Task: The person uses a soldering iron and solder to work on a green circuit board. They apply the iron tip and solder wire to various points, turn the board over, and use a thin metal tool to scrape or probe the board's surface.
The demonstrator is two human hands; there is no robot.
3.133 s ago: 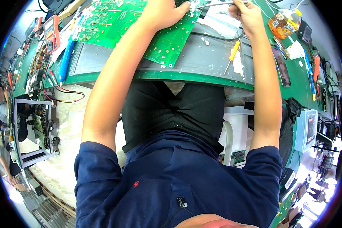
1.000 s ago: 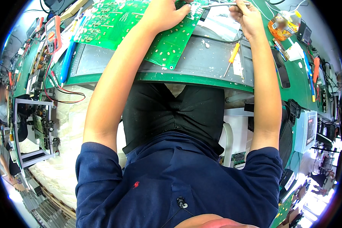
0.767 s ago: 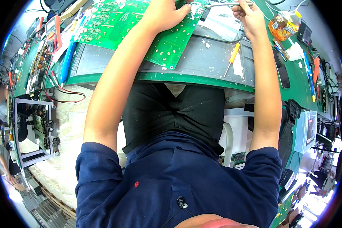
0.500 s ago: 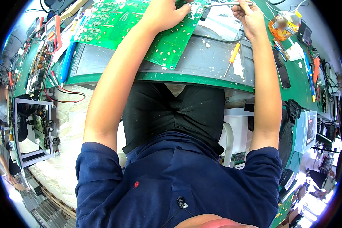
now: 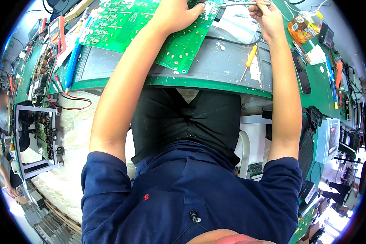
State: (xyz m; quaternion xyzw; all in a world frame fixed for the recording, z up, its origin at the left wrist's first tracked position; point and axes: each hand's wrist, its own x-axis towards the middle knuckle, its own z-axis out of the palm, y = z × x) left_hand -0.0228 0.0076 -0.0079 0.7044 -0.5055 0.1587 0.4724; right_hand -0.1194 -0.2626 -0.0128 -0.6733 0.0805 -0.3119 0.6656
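Observation:
My left hand (image 5: 175, 15) lies over a large green circuit board (image 5: 179, 53). Its thumb is stretched toward the white patch on the board's right part, while the other fingers are largely cut off by the upper edge. A slim grey rod-shaped tool (image 5: 239, 3) is gripped between the fingers of my right hand (image 5: 266, 18), which are closed round its right end. The tool's left tip reaches the white patch at the board's right edge, near my left thumb. The board's near corner lies on a grey mat (image 5: 110, 65).
An orange-handled screwdriver (image 5: 251, 57) lies below my right hand, near a black cable (image 5: 232, 42). At the left are a red multimeter (image 5: 56, 35) and a blue pen-like tool (image 5: 72, 67). A bottle (image 5: 303, 27) and a dark phone (image 5: 303, 79) are at the right.
Both hands and the grey tool stay almost where they were. The circuit board has not visibly shifted.

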